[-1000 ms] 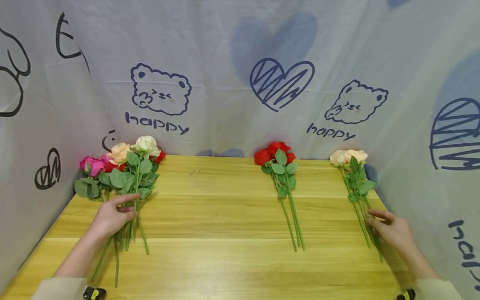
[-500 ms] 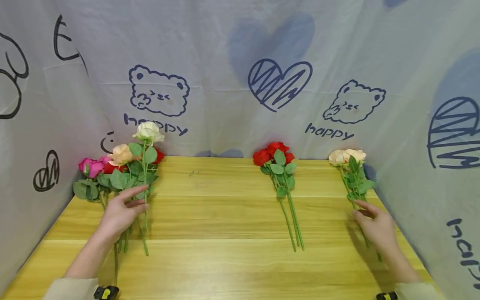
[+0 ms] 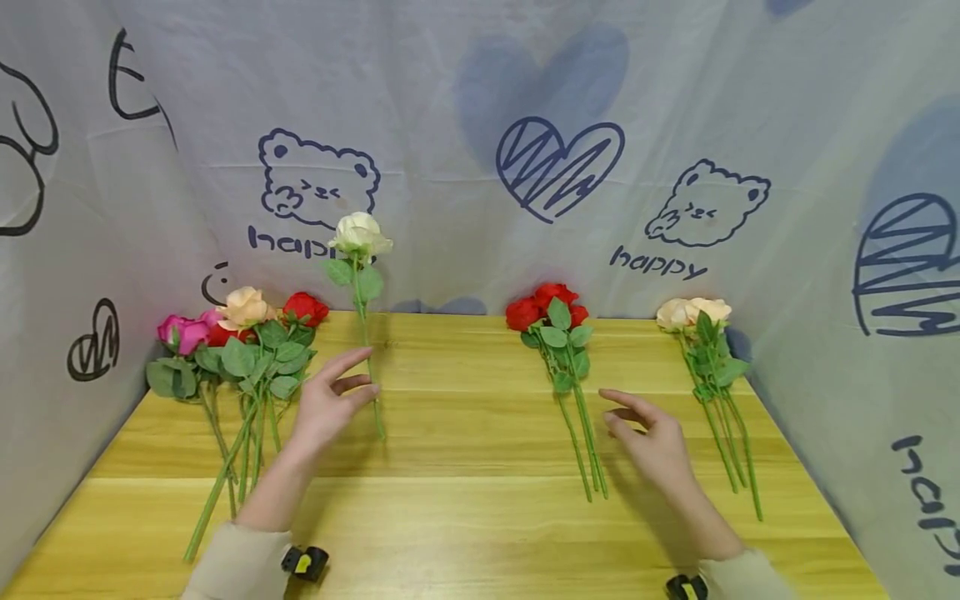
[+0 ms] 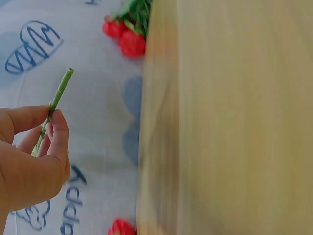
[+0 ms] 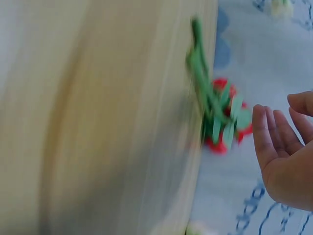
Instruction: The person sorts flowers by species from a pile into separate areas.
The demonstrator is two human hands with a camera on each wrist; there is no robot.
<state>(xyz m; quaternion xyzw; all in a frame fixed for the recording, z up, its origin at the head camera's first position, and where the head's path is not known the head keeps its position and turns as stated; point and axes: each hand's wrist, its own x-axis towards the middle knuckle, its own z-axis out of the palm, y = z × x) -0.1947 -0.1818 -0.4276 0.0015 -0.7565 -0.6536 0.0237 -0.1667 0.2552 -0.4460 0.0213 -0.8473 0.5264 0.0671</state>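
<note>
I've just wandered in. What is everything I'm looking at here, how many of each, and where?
White rose: one, white, held up in the left hand
Pink roses: at least two, bright pink, left pile
Peach rose: one showing, peach, left pile
Outer red roses: at least two, red, left pile
Middle red roses: at least three, red, centre-right bunch
Cream roses: at least two, pale peach, right bunch
Table: one, yellow wood, under the flowers
Cloth: pieces uncountable, pale with dark drawings, around the table
Wrist gadgets: two, black and yellow, at the cuffs
Sleeves: two, cream, bottom edge
Left hand: one, bare, pinching the white rose's stem
Right hand: one, bare, right of the centre-right bunch, holding nothing
</note>
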